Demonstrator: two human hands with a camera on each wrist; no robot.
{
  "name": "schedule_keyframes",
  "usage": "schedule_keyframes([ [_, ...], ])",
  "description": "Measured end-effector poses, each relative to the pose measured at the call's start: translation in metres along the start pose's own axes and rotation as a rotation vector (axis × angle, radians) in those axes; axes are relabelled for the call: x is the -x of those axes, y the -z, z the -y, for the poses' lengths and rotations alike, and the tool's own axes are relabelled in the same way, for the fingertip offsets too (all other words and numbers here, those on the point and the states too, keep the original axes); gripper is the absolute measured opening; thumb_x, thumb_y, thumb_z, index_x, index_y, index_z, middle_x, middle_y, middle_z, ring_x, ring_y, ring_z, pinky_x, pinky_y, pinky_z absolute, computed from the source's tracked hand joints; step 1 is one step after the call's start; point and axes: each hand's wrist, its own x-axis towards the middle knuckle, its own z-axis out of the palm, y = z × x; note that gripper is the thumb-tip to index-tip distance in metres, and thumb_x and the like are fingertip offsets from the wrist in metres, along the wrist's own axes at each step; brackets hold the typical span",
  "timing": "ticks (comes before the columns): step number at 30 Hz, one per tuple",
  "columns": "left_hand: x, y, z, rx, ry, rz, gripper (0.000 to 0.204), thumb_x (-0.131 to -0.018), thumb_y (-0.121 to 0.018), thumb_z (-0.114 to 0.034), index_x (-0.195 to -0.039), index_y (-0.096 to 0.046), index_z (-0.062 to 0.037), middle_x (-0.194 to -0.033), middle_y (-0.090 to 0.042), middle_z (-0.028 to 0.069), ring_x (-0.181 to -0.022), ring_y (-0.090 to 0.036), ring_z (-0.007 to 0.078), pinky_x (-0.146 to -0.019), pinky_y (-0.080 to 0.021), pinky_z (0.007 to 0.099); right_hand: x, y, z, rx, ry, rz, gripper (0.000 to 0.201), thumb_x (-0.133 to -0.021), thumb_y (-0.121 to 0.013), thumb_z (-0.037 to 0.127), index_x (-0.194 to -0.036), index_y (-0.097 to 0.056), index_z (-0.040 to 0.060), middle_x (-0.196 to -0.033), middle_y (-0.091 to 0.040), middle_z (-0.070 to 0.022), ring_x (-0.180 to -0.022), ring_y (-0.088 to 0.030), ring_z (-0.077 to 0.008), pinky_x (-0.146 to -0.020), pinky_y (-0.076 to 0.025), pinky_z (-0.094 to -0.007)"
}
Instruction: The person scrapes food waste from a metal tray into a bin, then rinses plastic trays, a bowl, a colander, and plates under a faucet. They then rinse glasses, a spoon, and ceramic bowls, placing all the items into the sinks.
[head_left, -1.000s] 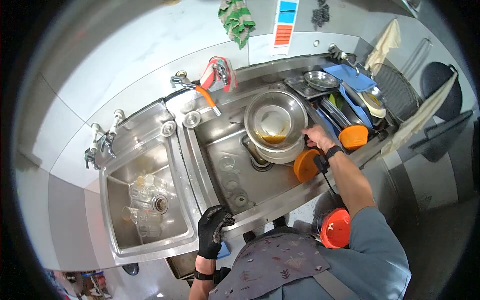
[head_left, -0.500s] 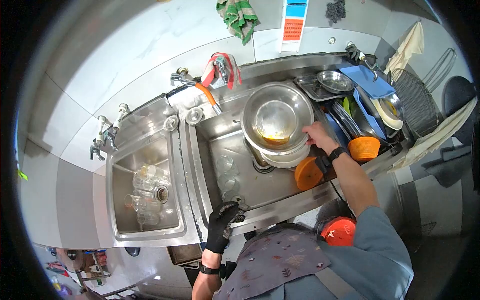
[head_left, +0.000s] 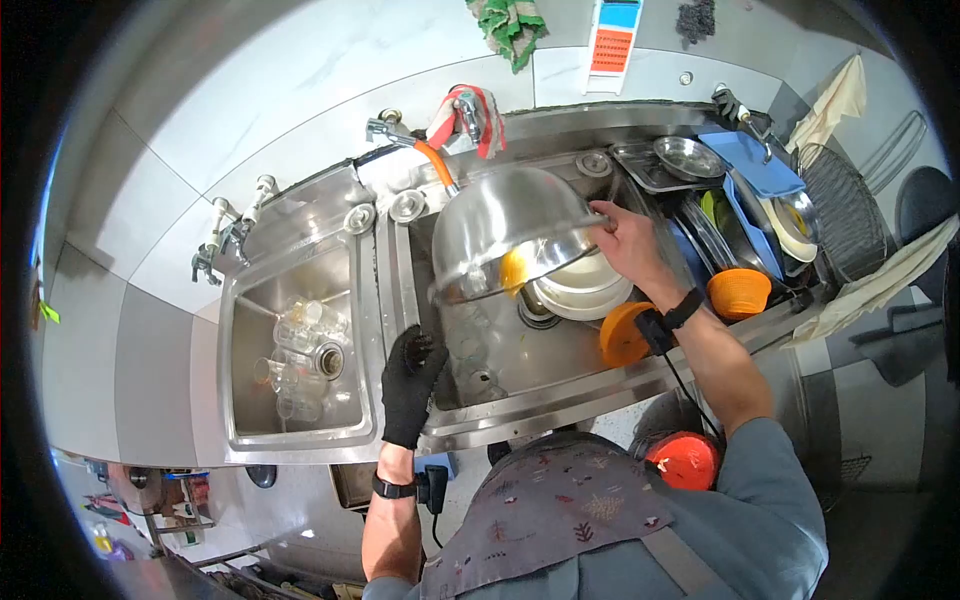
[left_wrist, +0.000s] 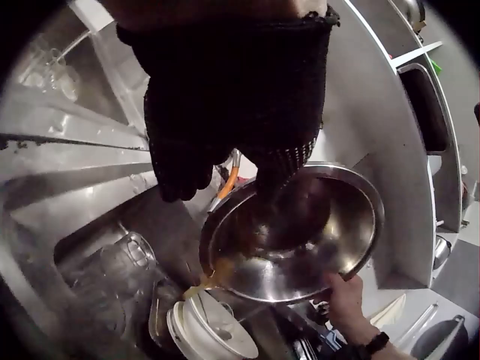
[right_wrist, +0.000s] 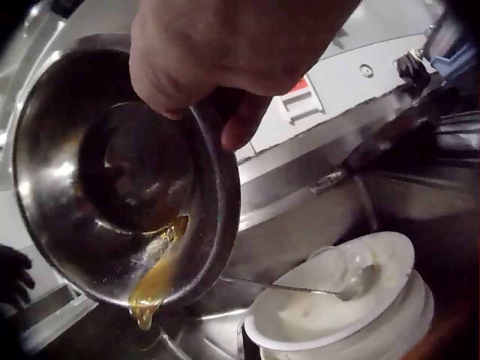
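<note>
My bare right hand (head_left: 632, 248) grips the rim of a large steel mixing bowl (head_left: 505, 222), tipped steeply over the sink. Yellow liquid (right_wrist: 154, 289) runs over its lower rim in the right wrist view. Just below are stacked white bowls (head_left: 590, 288), the top one tilted with a spoon (right_wrist: 358, 285) in it. My left hand (head_left: 410, 390), in a black knit glove, hovers by the sink's left edge with fingers loosely bent and nothing in them. Clear glasses (head_left: 468, 345) lie on the sink floor near that hand.
A smaller sink (head_left: 238, 400) on the left holds several glass mugs (head_left: 300, 345). An orange basket (head_left: 738, 293) and stacked trays stand at the right, near a blue tray (head_left: 752, 165). The faucet's orange hose (head_left: 436, 165) hangs behind the mixing bowl.
My right hand has tipped the mixing bowl from nearly level to steeply leftward, and its yellow liquid now flows out. My left hand has moved off the front edge, up beside the sink's left wall.
</note>
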Motion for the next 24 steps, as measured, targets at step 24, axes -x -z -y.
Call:
schedule_keyframes([
  [24,-0.026,0.003,-0.024,-0.404,-0.410,-0.195,0.064,-0.089,-0.065,-0.006,-0.148,-0.042,-0.0048,-0.119,-0.066,0.0284,-0.107,-0.069,0.0365,-0.084,-0.057,0.0407,-0.007,-0.002,0.070,0.039,0.297,0.028,0.040,-0.077,-0.069,0.009,-0.116,-0.066,0.0041,-0.098,-0.070,-0.0178,-0.085,-0.069,-0.0365,-0.075,-0.056,-0.0404],
])
